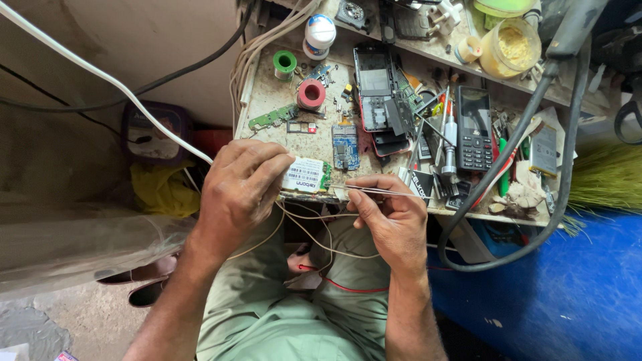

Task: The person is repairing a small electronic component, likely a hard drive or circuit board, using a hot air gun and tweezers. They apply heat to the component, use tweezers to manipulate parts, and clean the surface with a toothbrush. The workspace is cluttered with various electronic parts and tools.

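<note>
Left hand (237, 190) has its grip closed on a small circuit board (306, 176) with a white label, held at the near edge of the tabletop (267, 100). Right hand (391, 217) pinches thin metal tweezers (374, 192), tips just beside the board. Black keypad phone (474, 128), red tape roll (311, 94) and green solder spool (285, 63) lie farther back.

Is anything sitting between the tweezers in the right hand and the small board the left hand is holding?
Nothing visible. The right hand holds thin tweezers whose tips point left toward the small board pinned by the left hand at the workbench edge. Only a short open gap separates them; the loose white wires hang below, out of the way.
</note>
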